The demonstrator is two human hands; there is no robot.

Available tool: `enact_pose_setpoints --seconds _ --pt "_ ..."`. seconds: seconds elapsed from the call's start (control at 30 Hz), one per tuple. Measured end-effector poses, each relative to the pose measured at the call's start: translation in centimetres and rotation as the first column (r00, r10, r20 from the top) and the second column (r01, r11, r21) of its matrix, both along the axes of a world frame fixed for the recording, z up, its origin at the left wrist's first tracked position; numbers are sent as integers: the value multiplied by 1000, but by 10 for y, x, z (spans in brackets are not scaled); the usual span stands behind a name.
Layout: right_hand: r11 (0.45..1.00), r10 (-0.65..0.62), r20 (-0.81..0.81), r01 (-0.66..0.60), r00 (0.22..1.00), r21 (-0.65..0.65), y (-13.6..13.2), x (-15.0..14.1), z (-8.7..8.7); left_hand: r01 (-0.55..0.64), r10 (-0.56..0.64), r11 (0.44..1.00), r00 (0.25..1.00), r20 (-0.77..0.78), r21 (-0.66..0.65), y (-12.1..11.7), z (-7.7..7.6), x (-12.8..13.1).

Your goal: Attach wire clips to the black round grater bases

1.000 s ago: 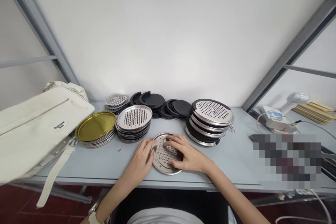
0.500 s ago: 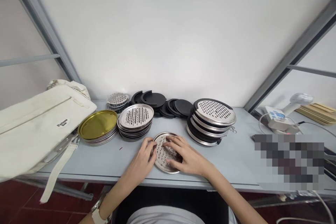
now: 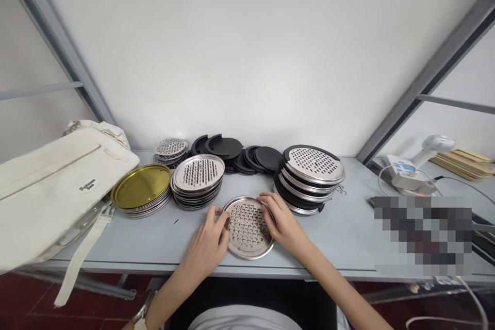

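A round metal grater plate [image 3: 247, 227] with rows of raised holes and a rolled rim lies near the front of the table. At its left rim is my left hand [image 3: 209, 240], fingers curled and closed on the edge. My right hand [image 3: 284, 221] grips the opposite edge, thumb over the rim and fingers along the upper right side. What lies under the plate is hidden. Just behind my left hand stands a stack of similar grater plates [image 3: 201, 172]. Beyond my right hand rises a stack of metal graters with black rings [image 3: 313, 165].
Gold-topped round lids [image 3: 141, 185] are stacked at left beside a cream bag [image 3: 58, 185]. Small perforated discs [image 3: 171, 147] and black round bases [image 3: 228, 147] sit along the wall. At right are a white scanner-like device [image 3: 431, 149], cables and a blurred-out patch.
My right hand has slid from across the plate's face to its right rim, uncovering the holes. My left hand stays at the left rim. The view has shifted slightly.
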State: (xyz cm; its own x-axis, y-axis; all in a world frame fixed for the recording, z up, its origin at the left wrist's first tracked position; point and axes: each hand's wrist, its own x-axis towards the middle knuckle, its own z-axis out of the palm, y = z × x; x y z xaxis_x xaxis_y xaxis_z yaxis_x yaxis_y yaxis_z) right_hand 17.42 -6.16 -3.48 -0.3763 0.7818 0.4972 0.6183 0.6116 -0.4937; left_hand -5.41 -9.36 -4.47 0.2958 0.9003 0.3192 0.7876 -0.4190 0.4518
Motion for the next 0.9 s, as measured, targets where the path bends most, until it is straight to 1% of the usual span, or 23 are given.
enact_pose_setpoints --seconds 0.1,0.13,0.2,0.27,0.33,0.4,0.5,0.57,0.63,0.7,0.9 --pt "991 -129 -37 130 991 38 -7 5 -9 -43 45 999 996 -79 25 -3 -1 1" --pt "985 -166 -36 167 985 29 -10 7 -12 -50 53 998 994 -93 38 -3 -2 1" --pt "983 -185 -44 184 982 -23 -15 9 -17 -54 62 995 993 -97 84 -3 -2 1" --pt "983 -164 -73 157 984 -90 -17 10 -20 -35 48 990 995 -91 138 -4 -1 1" --pt "984 -138 -108 124 985 -126 -14 10 -21 21 -4 987 994 -105 161 -5 3 1" --pt "986 -116 -135 98 984 -134 -8 11 -19 108 -90 984 987 -132 139 -8 8 2" --pt "988 -57 -153 34 987 -151 2 12 -16 242 -229 967 962 -149 83 -13 16 4" --pt "988 -26 -148 3 989 -154 6 12 -13 313 -300 948 939 -169 55 -16 18 6" --pt "993 -28 -132 13 991 -116 5 11 -11 362 -347 931 919 -187 52 -16 16 7" --pt "997 -25 -116 16 993 -79 0 9 -9 388 -370 920 909 -192 63 -16 13 8" --pt "990 22 -101 -36 995 -139 -14 -1 -10 369 -344 926 911 -227 78 -13 0 14"
